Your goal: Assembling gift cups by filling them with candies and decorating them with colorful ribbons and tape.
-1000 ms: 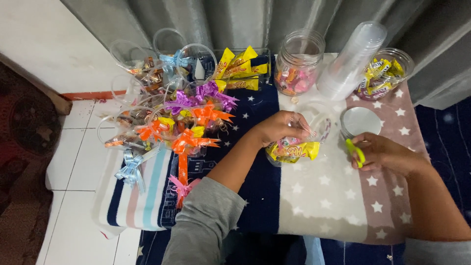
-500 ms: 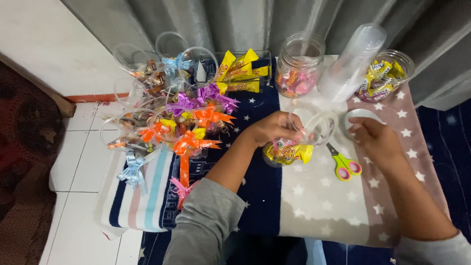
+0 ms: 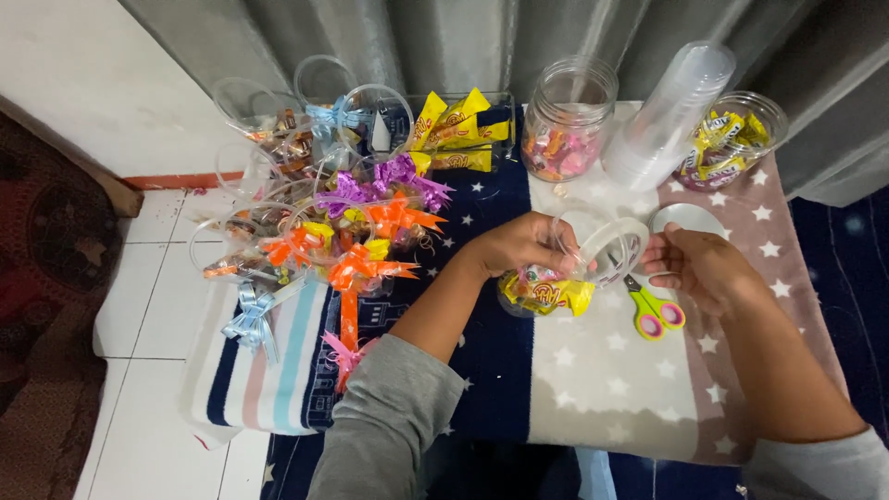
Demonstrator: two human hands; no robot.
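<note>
My left hand (image 3: 523,243) grips the top of a clear plastic cup of sweets (image 3: 544,292) with yellow wrappers, which lies on the starred cloth (image 3: 602,389). My right hand (image 3: 699,267) holds a clear whitish ring (image 3: 619,243), which looks like a tape roll, against the cup's mouth. The two hands meet over the cup. Green-and-pink scissors (image 3: 654,311) lie on the cloth just below my right hand, touched by neither hand.
A pile of filled cups tied with ribbon bows (image 3: 343,227) lies at the left. Behind stand a box of yellow packets (image 3: 458,130), two sweet jars (image 3: 567,120) (image 3: 736,139), stacked clear cups (image 3: 671,106) and a white disc (image 3: 690,218). Tiled floor (image 3: 139,306) lies left.
My right hand put down the scissors, reached back towards the white disc, then came in to the cup with the ring. My left hand stayed on the cup.
</note>
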